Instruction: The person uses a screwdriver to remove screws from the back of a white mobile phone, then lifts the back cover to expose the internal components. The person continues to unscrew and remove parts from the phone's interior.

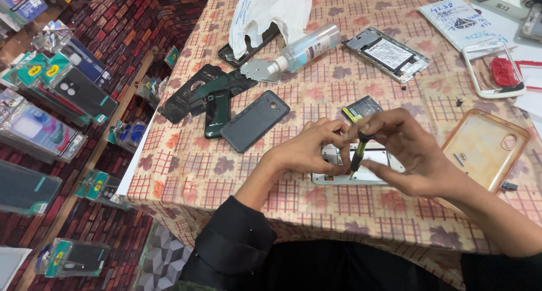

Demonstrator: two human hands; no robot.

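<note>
Near the table's (186,172) front edge, my left hand (307,150) pins the opened white phone (344,175) while my right hand (409,152) pinches a small screwdriver (357,152) upright into it; a slip could strip the screw or gouge the board.

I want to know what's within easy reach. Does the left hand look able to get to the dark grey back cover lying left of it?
Probably yes: the left hand lies close to the dark grey back cover, with only bare tablecloth between them.

Checked floral tablecloth (186,161) (pink-beige), dark grey back cover (254,121).
</note>
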